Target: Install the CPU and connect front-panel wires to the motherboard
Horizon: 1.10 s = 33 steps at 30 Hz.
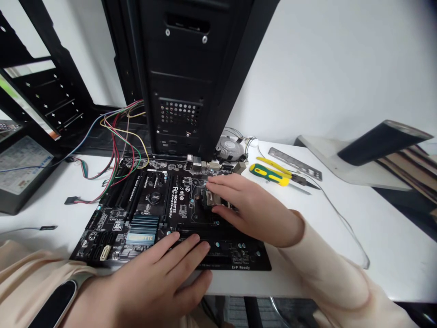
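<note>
A black motherboard with white lettering and a blue-grey heatsink lies flat on the white table. My left hand rests palm down over its near edge, fingers spread, holding nothing. Over the metal processor socket is my right hand, its fingers stretched out and the thumb apart. Its fingertips reach the socket's far side, and the hand hides part of the socket. Whether the fingers press on it is hard to tell.
A black computer case stands behind the board, with coloured cables hanging at left. A fan, a green-yellow screwdriver, yellow-handled pliers and a metal plate lie behind and right. A power supply sits left.
</note>
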Each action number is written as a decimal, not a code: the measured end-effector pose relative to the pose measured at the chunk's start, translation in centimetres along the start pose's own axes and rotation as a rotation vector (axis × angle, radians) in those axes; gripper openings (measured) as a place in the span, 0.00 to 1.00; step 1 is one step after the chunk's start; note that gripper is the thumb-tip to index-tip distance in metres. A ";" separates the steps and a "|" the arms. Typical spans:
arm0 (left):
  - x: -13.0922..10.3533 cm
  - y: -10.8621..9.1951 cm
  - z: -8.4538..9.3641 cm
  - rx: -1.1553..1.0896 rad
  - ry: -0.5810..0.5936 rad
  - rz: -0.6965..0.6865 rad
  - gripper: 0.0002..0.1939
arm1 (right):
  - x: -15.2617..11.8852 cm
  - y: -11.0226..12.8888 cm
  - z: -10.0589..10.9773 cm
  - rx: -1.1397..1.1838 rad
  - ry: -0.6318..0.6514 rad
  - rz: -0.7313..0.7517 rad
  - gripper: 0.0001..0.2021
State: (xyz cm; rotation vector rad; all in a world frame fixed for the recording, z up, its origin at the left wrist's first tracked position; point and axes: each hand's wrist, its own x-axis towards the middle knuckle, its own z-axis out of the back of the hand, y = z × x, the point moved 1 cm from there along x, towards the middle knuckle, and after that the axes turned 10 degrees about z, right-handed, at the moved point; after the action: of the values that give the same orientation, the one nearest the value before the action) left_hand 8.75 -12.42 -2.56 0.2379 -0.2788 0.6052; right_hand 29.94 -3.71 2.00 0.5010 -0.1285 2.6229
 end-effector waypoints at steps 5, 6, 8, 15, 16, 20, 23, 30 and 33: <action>0.0 0.0 0.1 -0.010 0.002 0.019 0.14 | 0.8 0.8 -0.3 -0.114 0.128 0.005 0.14; 0.0 0.0 0.1 -0.011 -0.004 0.019 0.14 | 0.9 0.9 -0.3 -0.134 0.155 0.002 0.14; 0.0 -0.1 0.0 -0.007 -0.019 0.013 0.13 | 1.0 1.0 -0.5 -0.177 0.209 0.004 0.11; -0.1 -0.1 -0.2 -0.010 -0.023 0.008 0.13 | 1.3 1.5 -0.7 -0.254 0.291 0.016 0.08; -0.1 -0.1 -0.2 -0.013 -0.024 0.001 0.13 | 1.3 1.5 -0.6 -0.252 0.289 0.014 0.08; -0.1 -0.1 -0.1 -0.003 -0.026 0.003 0.14 | 1.0 1.1 0.6 -0.168 0.121 -0.023 0.09; -0.1 -0.1 0.0 0.015 -0.008 -0.003 0.14 | 0.0 0.1 2.5 -0.186 -0.124 -0.139 0.11; 0.0 0.0 0.1 0.007 0.004 0.002 0.15 | -1.8 -1.2 4.9 0.024 -0.019 -0.430 0.19; 0.0 0.0 0.0 0.001 0.002 0.001 0.15 | -1.6 -0.5 4.6 0.286 -0.054 -0.557 0.14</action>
State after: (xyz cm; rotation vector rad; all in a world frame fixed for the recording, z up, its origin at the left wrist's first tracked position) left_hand 8.77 -12.44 -2.52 0.2381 -0.2768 0.6061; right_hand 32.98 -4.73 5.71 0.6018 0.3292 2.0868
